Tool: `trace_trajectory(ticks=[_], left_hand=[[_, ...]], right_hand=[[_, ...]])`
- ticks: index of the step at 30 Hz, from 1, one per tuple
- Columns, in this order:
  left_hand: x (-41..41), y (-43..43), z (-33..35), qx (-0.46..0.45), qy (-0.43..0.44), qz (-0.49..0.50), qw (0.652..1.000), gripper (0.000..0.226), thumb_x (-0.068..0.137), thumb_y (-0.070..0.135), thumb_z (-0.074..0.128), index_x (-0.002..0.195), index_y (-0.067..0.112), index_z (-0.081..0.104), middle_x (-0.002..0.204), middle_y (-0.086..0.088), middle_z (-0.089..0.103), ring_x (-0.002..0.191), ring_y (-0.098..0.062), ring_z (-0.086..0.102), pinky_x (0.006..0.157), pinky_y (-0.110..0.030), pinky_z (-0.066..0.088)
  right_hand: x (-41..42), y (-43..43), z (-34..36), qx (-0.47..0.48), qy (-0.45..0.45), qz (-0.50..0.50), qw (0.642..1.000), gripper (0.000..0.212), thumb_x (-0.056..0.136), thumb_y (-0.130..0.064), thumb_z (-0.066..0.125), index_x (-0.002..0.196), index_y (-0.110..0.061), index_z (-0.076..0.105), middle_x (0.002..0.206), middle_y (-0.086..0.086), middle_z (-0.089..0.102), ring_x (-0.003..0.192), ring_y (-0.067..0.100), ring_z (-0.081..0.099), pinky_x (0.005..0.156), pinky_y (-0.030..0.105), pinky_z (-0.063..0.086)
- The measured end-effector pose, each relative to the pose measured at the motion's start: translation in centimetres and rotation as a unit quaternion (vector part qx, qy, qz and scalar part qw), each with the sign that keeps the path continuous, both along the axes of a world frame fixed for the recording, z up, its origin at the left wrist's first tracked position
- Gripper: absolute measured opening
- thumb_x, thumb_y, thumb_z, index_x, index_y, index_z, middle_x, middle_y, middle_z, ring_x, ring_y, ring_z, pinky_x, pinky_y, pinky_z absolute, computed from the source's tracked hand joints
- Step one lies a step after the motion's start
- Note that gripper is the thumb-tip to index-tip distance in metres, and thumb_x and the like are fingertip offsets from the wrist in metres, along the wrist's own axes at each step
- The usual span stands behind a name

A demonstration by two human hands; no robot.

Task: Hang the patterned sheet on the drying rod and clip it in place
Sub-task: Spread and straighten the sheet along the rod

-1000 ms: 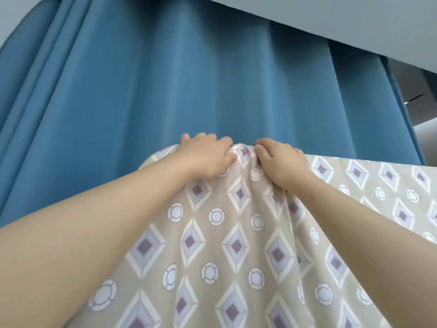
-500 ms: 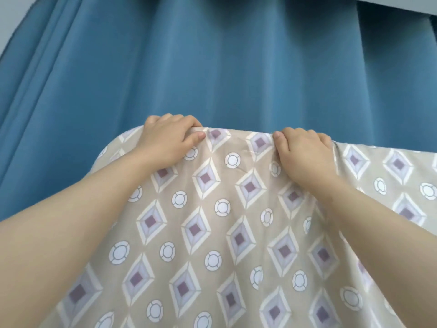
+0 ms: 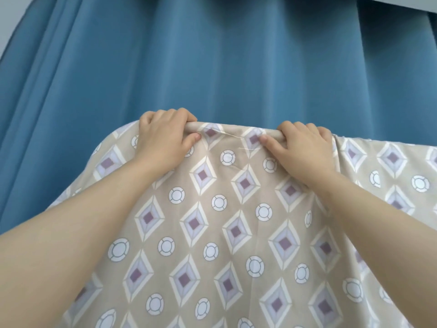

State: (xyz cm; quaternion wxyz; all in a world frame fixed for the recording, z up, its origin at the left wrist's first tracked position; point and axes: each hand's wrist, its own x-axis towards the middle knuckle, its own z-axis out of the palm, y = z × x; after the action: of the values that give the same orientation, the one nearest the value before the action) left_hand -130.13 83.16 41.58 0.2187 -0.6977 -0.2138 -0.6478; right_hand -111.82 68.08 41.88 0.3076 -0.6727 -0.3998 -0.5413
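Against curtain (image 3: 212, 55) | patterned sheet (image 3: 236, 233) fold horizontal | left hand (image 3: 163, 138), right hand (image 3: 305, 147) hold

no readable text, labels, brands or numbers anywhere in view

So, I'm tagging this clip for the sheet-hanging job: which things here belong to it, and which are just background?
Job: patterned sheet; left hand and right hand, both gripping its top fold. The rod does not show; no clips in view.
Background: blue curtain; pale wall, top corner.
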Motion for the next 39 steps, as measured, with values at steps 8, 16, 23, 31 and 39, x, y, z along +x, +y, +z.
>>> trace_trajectory(ticks=[8,16,23,31,39], left_hand=[[-0.5,0.6,-1.3,0.041,0.012,0.021,0.999,0.036,0.09,0.029,0.05,0.126,0.025,0.048,0.126,0.004,0.052,0.123,-0.02,0.04,0.099,-0.036,0.018],[-1.7,0.7,-6.1,-0.022,-0.034,-0.038,0.998,0.035,0.086,0.018,0.055,0.121,0.022,0.057,0.129,0.001,0.052,0.124,-0.025,0.04,0.101,-0.037,0.024],[-4.0,1.1,-16.2,-0.027,0.012,-0.053,0.998,0.028,0.081,0.03,0.046,0.098,0.021,0.066,0.112,0.001,0.06,0.11,-0.019,0.04,0.091,-0.039,0.031],[-6.2,-0.6,-30.2,-0.016,0.115,-0.035,0.993,0.025,0.069,0.004,0.059,0.089,0.015,0.069,0.104,-0.006,0.064,0.098,-0.025,0.045,0.08,-0.039,0.041],[-11.1,-3.2,-46.1,-0.15,0.264,-0.086,0.949,0.018,0.078,0.011,0.051,0.086,0.018,0.066,0.098,-0.004,0.064,0.09,-0.026,0.054,0.075,-0.038,0.042]], right_hand=[[-1.1,0.6,-1.9,0.028,-0.014,0.001,1.0,0.044,0.096,-0.049,0.031,0.128,-0.023,0.048,0.129,0.002,0.051,0.125,0.026,0.037,0.11,0.042,0.012],[-3.6,3.1,-6.8,0.057,0.013,0.137,0.989,0.035,0.095,-0.034,0.043,0.127,-0.026,0.051,0.136,-0.006,0.046,0.129,0.019,0.034,0.104,0.032,0.014],[-6.7,5.1,-15.7,-0.008,0.063,0.221,0.973,0.038,0.084,-0.03,0.043,0.118,-0.021,0.058,0.123,-0.002,0.056,0.117,0.022,0.044,0.098,0.032,0.022],[-9.9,4.1,-28.4,-0.118,0.172,0.257,0.943,0.04,0.083,-0.036,0.04,0.115,-0.022,0.06,0.119,-0.004,0.058,0.115,0.021,0.047,0.092,0.031,0.029],[-13.4,1.9,-43.5,-0.287,0.299,0.245,0.877,0.043,0.082,-0.031,0.04,0.116,-0.016,0.06,0.121,0.001,0.059,0.111,0.028,0.051,0.093,0.038,0.035]])
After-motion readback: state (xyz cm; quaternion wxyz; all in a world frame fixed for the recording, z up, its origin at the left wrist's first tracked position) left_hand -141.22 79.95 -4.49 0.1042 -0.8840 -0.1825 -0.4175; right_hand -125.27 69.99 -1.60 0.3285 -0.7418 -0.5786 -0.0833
